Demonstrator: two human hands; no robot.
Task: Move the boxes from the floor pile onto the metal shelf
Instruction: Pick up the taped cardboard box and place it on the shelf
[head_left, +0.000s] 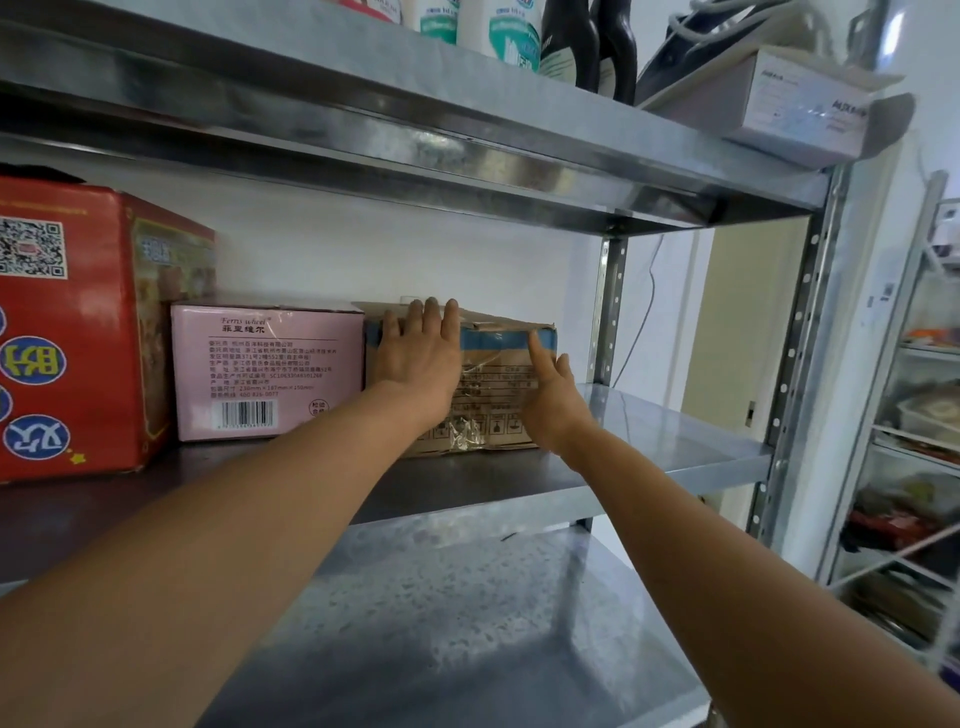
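Observation:
A brown cardboard box (493, 384) with blue tape along its top edge stands on the middle tier of the metal shelf (675, 431). My left hand (418, 358) lies flat against the box's front left, its straight fingers reaching over the top edge. My right hand (553, 395) presses the front right with straight fingers, the index finger pointing up at the blue tape. To the left, touching the brown box, stands a pink box (267, 371), and beside that a large red box (78, 332).
The tier above carries bottles (587, 41) and a small white box (800, 98) at its right end. Bare shelf surface lies right of the brown box. A lower metal tier (441, 623) sits below. A second rack (919, 415) with clutter stands at the right.

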